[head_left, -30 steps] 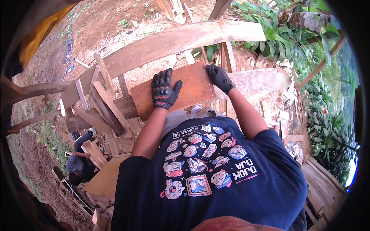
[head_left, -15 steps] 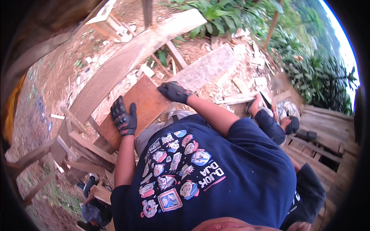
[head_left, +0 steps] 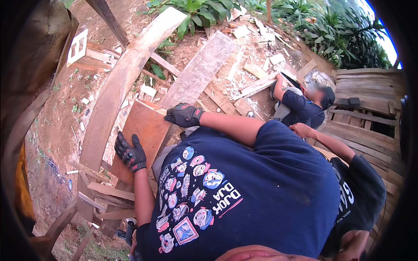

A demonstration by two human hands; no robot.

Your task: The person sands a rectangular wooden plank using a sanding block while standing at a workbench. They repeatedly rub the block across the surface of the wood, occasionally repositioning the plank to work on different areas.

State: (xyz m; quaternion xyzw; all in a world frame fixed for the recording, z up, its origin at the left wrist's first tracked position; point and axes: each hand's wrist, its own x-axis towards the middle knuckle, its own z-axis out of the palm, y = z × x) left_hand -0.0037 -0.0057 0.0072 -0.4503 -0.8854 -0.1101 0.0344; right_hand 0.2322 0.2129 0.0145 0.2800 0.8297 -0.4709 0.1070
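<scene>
A smooth reddish-brown wooden board [head_left: 146, 125] lies tilted in front of my body, with a paler edge at its far end. My left hand [head_left: 131, 153], in a black glove, rests on the board's left side with the fingers spread. At the far right corner, my right hand [head_left: 185, 115], also gloved in black, has its fingers bent around the board's edge. The underside of the board and the tips of my right fingers are hidden.
A long curved plank [head_left: 109, 100] and a rough grey plank [head_left: 200, 69] lie beyond the board. Wooden offcuts [head_left: 111, 191] stand at the near left. One person [head_left: 300, 104] crouches at the right; another [head_left: 357, 191] is close beside me. Wood scraps litter the ground.
The view has turned, and the board with both hands now appears farther left. My hands keep their places on it. The person close on my right shows more, with an arm now in view.
</scene>
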